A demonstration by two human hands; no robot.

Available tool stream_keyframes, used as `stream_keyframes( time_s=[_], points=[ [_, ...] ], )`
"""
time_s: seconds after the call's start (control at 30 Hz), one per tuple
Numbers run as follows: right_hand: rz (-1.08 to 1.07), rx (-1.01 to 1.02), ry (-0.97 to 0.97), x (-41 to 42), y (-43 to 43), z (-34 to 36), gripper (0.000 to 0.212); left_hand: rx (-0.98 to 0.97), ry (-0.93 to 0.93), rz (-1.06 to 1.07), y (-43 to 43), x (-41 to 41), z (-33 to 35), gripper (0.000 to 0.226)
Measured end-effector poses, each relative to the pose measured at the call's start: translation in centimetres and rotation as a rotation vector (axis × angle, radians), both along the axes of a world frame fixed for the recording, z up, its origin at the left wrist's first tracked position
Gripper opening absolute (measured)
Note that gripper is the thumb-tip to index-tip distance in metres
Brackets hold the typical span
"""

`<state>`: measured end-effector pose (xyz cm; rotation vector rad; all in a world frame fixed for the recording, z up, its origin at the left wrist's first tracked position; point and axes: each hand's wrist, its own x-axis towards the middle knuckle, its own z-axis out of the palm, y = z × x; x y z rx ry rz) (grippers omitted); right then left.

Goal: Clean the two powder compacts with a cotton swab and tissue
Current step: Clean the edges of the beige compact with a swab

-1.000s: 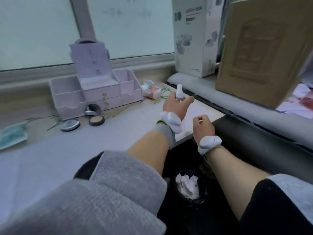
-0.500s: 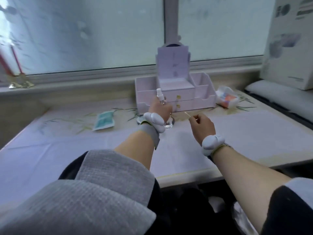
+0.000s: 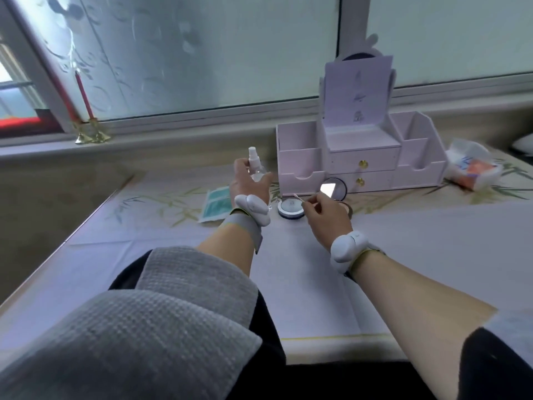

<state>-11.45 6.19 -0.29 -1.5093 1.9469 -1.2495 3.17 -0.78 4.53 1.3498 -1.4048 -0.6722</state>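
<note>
Since a second ago both hands have come away from the table's right edge and the view has swung left with them; in the last half second the left hand [image 3: 248, 184] has shifted from in front of the organiser [image 3: 363, 166] to just left of it, uncovering the compacts. That hand holds a small clear spray bottle [image 3: 255, 164] upright above the table [image 3: 432, 241], fingers and thumb curled round its body, white nozzle on top. The right hand [image 3: 327, 216] pinches a cotton swab [image 3: 299, 197] between thumb and fingertips, its white tip pointing left and up over the closed compact [image 3: 290, 208]; whether the tip touches the lid cannot be told. The closed compact, round with a pale lid and dark rim, lies flat on the table between the two hands. Just right of it the open compact [image 3: 334, 188] stands with its mirror raised against the organiser's lower drawer, its base mostly hidden behind the right hand. A pack of tissues [image 3: 473, 168] lies at the organiser's right end, well apart from the hands. A green packet [image 3: 217, 204] lies flat left of the left wrist, and a red candle [image 3: 83, 93] stands on the windowsill at far left.
</note>
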Motion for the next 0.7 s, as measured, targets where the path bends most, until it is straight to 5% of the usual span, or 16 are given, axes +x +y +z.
stream_keyframes(
  time_s=[0.7],
  points=[
    [0.07,0.039,-0.205,2.6,-6.0,-2.0,0.015,0.031,-0.102,-0.03,-8.4,1.8,-1.9,0.035]
  ],
)
